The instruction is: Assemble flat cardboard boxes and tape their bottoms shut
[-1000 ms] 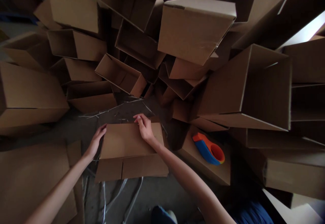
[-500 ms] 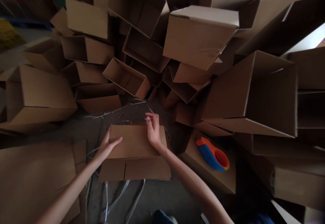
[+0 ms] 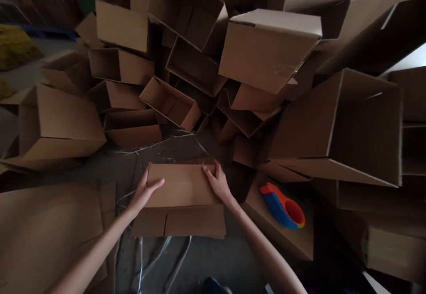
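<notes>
Heap of open tan corrugated cardboard boxes point(image 3: 269, 49), tilted at all angles, across the upper two-thirds of the frame. Grey concrete floor point(image 3: 213, 258) at bottom centre. Flattened tan cardboard box point(image 3: 181, 200) at lower centre, lying flat, long axis running left to right, upper panel over lower panel, crease parallel to that axis. Left hand point(image 3: 144, 192) open, palm down, fingers spread on the upper panel near its left end. Right hand point(image 3: 218, 183) open, fingertips on the far edge near the right end; no grip visible. Placement sound: one hand at each end, pressure shared, edges kept square. Orange-and-blue plastic tape dispenser point(image 3: 282, 207) right of the box. Thin white plastic strapping point(image 3: 153, 254) below it.
</notes>
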Tool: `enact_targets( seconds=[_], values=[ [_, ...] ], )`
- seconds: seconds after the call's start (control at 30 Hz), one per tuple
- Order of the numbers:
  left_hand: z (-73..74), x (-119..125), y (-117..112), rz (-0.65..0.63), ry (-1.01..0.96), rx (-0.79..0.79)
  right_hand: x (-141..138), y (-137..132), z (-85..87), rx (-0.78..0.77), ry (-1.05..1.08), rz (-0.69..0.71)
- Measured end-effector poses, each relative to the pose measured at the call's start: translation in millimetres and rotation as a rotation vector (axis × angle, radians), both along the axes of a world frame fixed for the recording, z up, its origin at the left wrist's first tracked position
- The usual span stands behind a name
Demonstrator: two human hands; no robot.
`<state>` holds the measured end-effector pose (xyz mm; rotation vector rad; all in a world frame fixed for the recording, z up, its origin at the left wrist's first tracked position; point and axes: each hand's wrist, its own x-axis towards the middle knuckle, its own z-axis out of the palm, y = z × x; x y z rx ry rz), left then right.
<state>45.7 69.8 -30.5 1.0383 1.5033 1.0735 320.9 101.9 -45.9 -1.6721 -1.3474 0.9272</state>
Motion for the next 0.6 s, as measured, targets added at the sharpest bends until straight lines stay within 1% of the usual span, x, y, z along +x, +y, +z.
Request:
enact_targets(
  seconds=[0.07,0.17,0.23,0.3,0.47,0.6],
  values=[
    [2.7,1.5,-0.4,0.016,0.015,-0.01,0.9,0.8,5.4,-0.012,-0.013,0.015],
    [7.4,3.4,-0.1,0.042,0.004,-0.055,8.5,1.3,11.8,-0.111,0.056,0.075],
    [9.9,4.2,0.4,0.044,-0.007,-0.074,14.8,1.4,12.5,-0.167,0.133,0.155],
    [11.7,4.7,0.7,0.044,0.002,-0.074,19.2,1.5,10.9,-0.186,0.187,0.203],
    [14.9,6.1,1.0,0.037,0.035,-0.083,18.1,2.4,7.9,-0.175,0.228,0.151],
    [16.0,6.4,0.6,0.032,0.032,-0.063,14.6,1.5,12.4,-0.179,0.157,0.107]
  ],
)
